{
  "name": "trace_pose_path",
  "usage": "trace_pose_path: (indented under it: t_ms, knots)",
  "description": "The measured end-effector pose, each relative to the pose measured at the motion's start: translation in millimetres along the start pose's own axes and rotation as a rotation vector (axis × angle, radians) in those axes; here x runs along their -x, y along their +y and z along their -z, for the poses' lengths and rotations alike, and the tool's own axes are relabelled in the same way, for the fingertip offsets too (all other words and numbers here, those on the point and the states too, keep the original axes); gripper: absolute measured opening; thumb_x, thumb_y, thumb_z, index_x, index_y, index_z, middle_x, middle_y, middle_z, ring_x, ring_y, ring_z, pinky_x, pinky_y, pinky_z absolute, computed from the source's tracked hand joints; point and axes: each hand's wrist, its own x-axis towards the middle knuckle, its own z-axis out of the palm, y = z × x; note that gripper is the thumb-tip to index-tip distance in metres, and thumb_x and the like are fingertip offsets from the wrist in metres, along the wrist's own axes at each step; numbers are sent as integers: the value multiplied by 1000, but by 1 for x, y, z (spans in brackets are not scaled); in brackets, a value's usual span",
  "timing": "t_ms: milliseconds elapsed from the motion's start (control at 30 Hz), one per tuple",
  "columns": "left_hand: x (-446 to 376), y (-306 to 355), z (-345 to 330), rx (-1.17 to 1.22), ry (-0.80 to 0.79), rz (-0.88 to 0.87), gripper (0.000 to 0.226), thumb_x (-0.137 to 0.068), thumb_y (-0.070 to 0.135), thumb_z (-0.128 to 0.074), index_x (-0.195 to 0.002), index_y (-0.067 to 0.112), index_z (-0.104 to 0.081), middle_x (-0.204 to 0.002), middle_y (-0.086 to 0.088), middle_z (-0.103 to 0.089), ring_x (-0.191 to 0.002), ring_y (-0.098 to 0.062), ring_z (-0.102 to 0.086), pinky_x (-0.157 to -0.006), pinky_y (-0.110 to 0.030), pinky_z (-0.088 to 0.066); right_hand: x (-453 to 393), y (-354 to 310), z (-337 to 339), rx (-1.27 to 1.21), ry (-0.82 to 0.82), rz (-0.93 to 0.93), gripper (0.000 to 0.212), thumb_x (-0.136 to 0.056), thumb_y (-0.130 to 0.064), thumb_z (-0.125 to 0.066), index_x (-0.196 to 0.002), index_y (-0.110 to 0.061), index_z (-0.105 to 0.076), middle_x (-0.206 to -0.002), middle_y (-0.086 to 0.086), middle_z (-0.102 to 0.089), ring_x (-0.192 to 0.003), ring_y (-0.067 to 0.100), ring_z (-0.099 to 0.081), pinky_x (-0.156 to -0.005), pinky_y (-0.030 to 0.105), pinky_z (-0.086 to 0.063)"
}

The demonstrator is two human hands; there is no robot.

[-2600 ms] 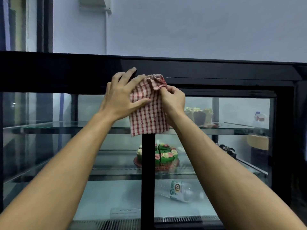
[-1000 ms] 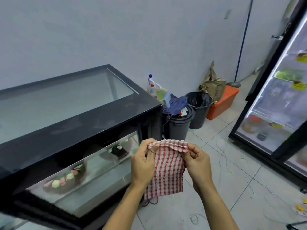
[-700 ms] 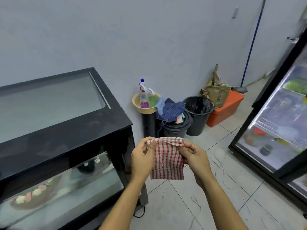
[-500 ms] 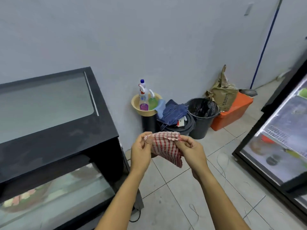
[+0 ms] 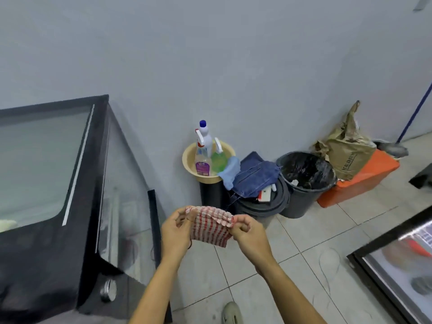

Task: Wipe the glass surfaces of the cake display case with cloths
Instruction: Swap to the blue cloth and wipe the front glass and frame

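A red-and-white checked cloth hangs folded between my two hands above the tiled floor. My left hand pinches its top left corner and my right hand pinches its top right corner. The black cake display case stands at the left; its glass top and its right end glass face me. The cloth is clear of the case, to the right of its end panel.
A yellow basin holding spray bottles and a blue cloth sits on a black stand by the wall. Beside it are two black bins, folded jeans, an orange box and a glass-door fridge at right.
I have stepped away from the case's front and turned right toward its end. Both hands kept the cloth and lowered it; the cloth is now folded shorter between them.
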Motion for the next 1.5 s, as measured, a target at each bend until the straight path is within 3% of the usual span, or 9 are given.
trace_pose_path:
  t_ms: [167,367,633,900,1033,1167,1267,1333,1500]
  knots:
    - [-54,-13,-15,-130,5,67,13,-99,17,-68,-98,28,-74,-90,10,-79,-89,-5,-74,-68,-13,-55,-62,9,-4,71,-118,-56,12,-93,-5,-67,-96,-16,-72,-86,10,-76,-88,27,-73,-73,28,-59]
    - [-123,-19,-24,-311,-63,114,17,-106,27,-58,-105,38,-71,-108,13,-76,-104,-3,-68,-90,-24,-54,-141,0,-10,42,-203,-153,10,-95,-7,-68,-102,-14,-72,-84,1,-74,-72,2,-68,-68,19,-55]
    - [-231,-21,-51,-328,20,154,15,-104,20,-62,-102,28,-75,-99,15,-77,-90,12,-68,-73,-5,-49,-264,0,-37,-28,-243,-252,12,-95,-4,-68,-101,-13,-71,-94,11,-77,-88,24,-74,-85,38,-62]
    - [-347,-33,-93,-435,15,184,25,-105,30,-60,-120,17,-74,-113,7,-74,-102,-3,-67,-74,-5,-48,-382,-1,-49,-14,-213,-333,17,-94,-3,-67,-101,-18,-68,-100,12,-76,-90,24,-73,-89,47,-61]
    - [-366,-43,-109,-466,-18,190,36,-106,31,-59,-140,20,-58,-125,9,-64,-116,-15,-63,-99,-28,-52,-405,-1,-52,45,-199,-338,24,-94,6,-60,-106,-15,-63,-102,8,-72,-100,25,-70,-92,35,-58]
    - [-349,-78,-108,-710,-47,30,48,-106,28,-56,-151,19,-43,-159,-1,-43,-141,-18,-44,-114,-37,-39,-408,5,-39,244,-120,-213,29,-97,0,-57,-123,-9,-64,-115,0,-64,-112,18,-61,-92,25,-44]
    - [-324,-107,-106,-990,-185,-353,28,-103,25,-54,-129,21,-63,-144,0,-58,-136,-22,-52,-115,-45,-38,-411,16,-7,322,77,-119,32,-94,-5,-62,-126,-11,-63,-122,1,-60,-113,19,-57,-91,28,-44]
    - [-316,-121,-108,-1134,-320,-494,32,-105,33,-46,-124,22,-69,-132,2,-66,-133,-24,-55,-123,-43,-24,-422,27,13,331,148,-141,39,-93,-15,-69,-130,-9,-60,-126,5,-60,-120,26,-57,-93,33,-46]
    - [-331,-120,-112,-1256,-405,-387,51,-108,48,-28,-117,28,-75,-119,8,-71,-132,-23,-52,-125,-36,-9,-461,28,38,393,-50,-230,76,-97,-38,-69,-159,-12,-33,-160,5,-40,-148,23,-36,-117,42,-36]
